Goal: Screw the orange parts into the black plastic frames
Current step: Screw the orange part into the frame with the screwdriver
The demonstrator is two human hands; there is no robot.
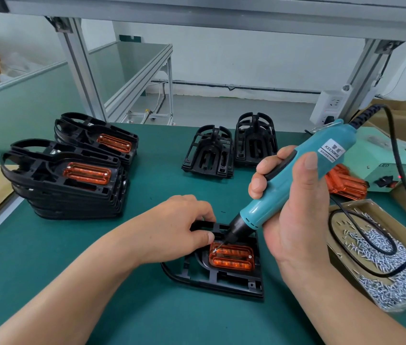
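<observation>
A black plastic frame [222, 282] lies flat on the green mat in front of me, with an orange part [232, 258] seated in it. My right hand [294, 215] grips a teal electric screwdriver [296, 175], tilted so its bit tip meets a screw at the orange part's upper left corner. A second screw head shows at the part's right end. My left hand [184, 220] rests on the frame's upper left edge, its fingers curled over the frame and its thumb beside the bit tip.
Two stacks of frames with orange parts fitted [72, 180] [102, 143] stand at the left. Bare black frames [209, 153] [256, 140] stand behind. Loose orange parts [346, 185], a green power unit [383, 170] and a cardboard box of screws [396, 270] sit at the right, crossed by the screwdriver's cable.
</observation>
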